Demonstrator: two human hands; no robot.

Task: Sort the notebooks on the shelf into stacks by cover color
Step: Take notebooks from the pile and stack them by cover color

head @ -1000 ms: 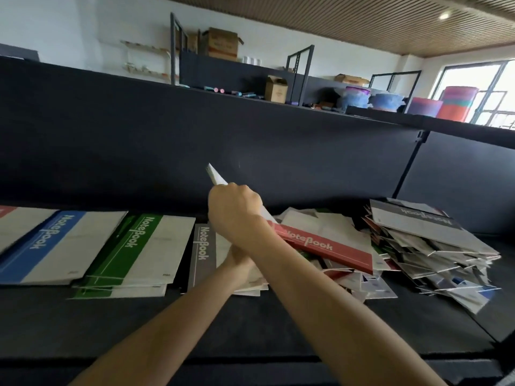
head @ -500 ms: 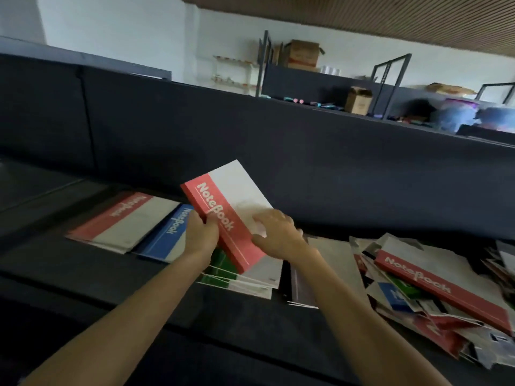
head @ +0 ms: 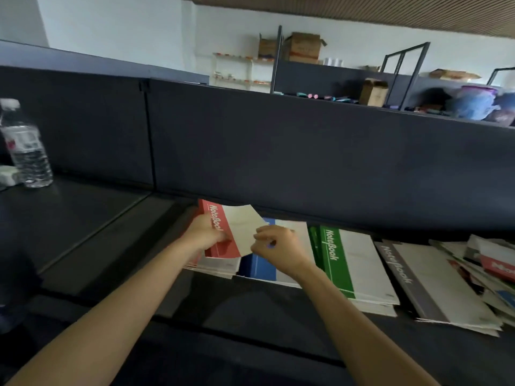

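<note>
Head view: left hand point(head: 204, 236) clamps the red notebook point(head: 240, 228) at its spine, right hand point(head: 278, 249) pinches its edge; it looks light and floppy, best held by the spine.

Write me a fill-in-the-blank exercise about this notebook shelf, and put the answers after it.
The notebook in the left hand's grip has a ____ band. The right hand is over the ____ stack. The green stack has the ____ stack beside it on its right. The water bottle at far left stands ____.
Missing words: red; blue; grey; upright.
</note>
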